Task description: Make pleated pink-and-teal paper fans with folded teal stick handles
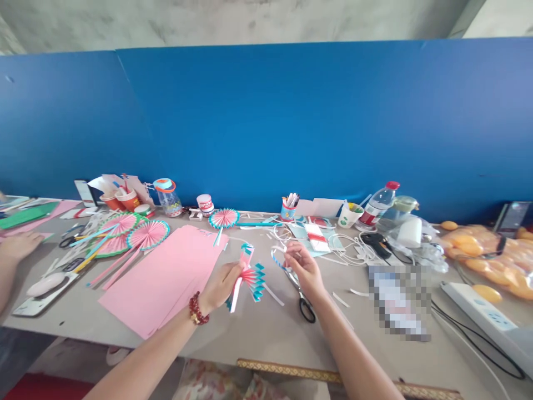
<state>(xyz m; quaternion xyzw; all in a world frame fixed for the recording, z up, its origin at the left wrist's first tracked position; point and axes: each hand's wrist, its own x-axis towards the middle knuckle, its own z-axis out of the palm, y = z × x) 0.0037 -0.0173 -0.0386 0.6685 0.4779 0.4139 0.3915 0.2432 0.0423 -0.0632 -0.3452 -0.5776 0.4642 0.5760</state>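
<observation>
My left hand [220, 284], with a red bead bracelet at the wrist, is closed around a folded paper fan [252, 278]. The fan has pink pleats with teal edges, partly spread on both sides of a white folded strip. To its right, my right hand [305, 270] pinches a thin curled strip [275, 258], white and blue, between thumb and fingers. Just below that hand lies a pair of scissors [307, 309] with black handles, its blades partly covered by the fingers. Pink paper sheets [166, 280] are stacked left of my left hand.
Finished pink fans [149, 235] lie at left, and another fan [224, 219] at the back. A bottle [378, 208], a pen cup [288, 210], a black glue gun [377, 244] and a power strip [485, 316] stand or lie around. Another person's hand [20, 247] rests at far left.
</observation>
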